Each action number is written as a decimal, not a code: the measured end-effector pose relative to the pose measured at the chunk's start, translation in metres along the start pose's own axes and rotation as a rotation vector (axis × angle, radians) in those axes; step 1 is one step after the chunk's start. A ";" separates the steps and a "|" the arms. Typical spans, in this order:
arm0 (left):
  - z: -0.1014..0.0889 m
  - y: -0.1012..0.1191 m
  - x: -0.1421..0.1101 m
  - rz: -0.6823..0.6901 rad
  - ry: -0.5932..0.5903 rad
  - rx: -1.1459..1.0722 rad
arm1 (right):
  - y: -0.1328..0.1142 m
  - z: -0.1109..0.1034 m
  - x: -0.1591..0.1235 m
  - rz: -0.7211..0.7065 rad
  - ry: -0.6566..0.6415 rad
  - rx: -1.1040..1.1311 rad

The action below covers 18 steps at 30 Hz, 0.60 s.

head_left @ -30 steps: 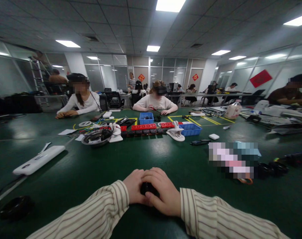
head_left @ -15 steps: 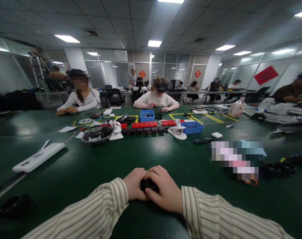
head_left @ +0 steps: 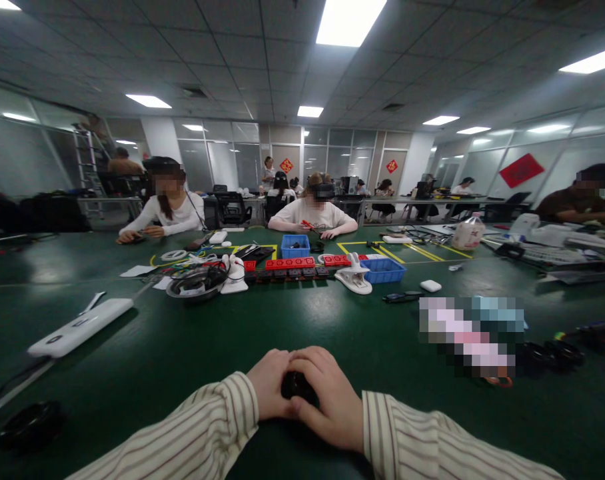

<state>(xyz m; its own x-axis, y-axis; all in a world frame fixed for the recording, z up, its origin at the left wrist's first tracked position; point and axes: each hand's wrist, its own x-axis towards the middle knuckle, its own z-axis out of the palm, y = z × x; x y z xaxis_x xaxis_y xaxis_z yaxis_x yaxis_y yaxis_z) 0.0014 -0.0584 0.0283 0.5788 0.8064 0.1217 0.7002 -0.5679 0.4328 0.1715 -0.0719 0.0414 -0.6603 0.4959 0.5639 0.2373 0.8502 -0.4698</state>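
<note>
My left hand and my right hand rest together on the green table close to its near edge. Both are curled round a small black object held between them; only a dark patch of it shows between the fingers. Striped sleeves cover both forearms.
A white power strip lies at the left, a black ring-shaped item at the near left. Mid-table stand red and black blocks, two blue bins, a white clamp and a cable bowl. Two people sit opposite; another at the far right.
My hands stay clasped round the black object in the same spot. The view has tilted slightly, so everything sits a little lower in the picture.
</note>
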 end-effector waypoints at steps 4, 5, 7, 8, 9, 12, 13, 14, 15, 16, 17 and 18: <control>-0.002 0.004 -0.001 -0.080 0.000 0.027 | 0.007 0.004 -0.002 0.179 0.051 -0.009; -0.002 0.004 -0.001 -0.093 -0.010 0.036 | 0.008 0.005 -0.002 0.208 0.044 -0.018; -0.001 0.004 0.000 -0.093 -0.011 0.053 | 0.008 0.005 -0.001 0.253 0.010 -0.044; -0.001 0.004 0.000 -0.083 -0.008 0.059 | 0.008 0.005 0.000 0.277 -0.017 -0.057; -0.001 0.004 0.000 -0.070 -0.006 0.062 | 0.007 0.004 0.001 0.303 -0.045 -0.069; 0.001 0.003 0.000 -0.056 -0.015 0.071 | 0.003 0.003 0.004 0.358 -0.098 -0.089; 0.001 0.003 0.001 -0.061 -0.020 0.077 | 0.002 0.003 0.004 0.362 -0.098 -0.090; 0.001 0.002 0.001 -0.065 -0.026 0.082 | 0.002 0.003 0.004 0.357 -0.093 -0.088; 0.001 0.002 0.001 -0.066 -0.029 0.087 | 0.002 0.003 0.004 0.339 -0.084 -0.084; 0.001 0.002 0.001 -0.062 -0.031 0.087 | 0.002 0.002 0.004 0.308 -0.073 -0.078; 0.001 0.003 0.002 -0.054 -0.033 0.086 | 0.002 0.002 0.004 0.266 -0.062 -0.069; 0.000 0.003 0.002 -0.046 -0.033 0.086 | 0.003 0.002 0.003 0.213 -0.052 -0.058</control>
<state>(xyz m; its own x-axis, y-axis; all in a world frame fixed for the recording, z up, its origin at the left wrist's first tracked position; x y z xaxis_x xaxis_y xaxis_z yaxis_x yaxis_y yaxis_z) 0.0048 -0.0589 0.0300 0.5575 0.8269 0.0735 0.7588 -0.5435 0.3589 0.1686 -0.0682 0.0408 -0.6265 0.6567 0.4198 0.4146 0.7369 -0.5340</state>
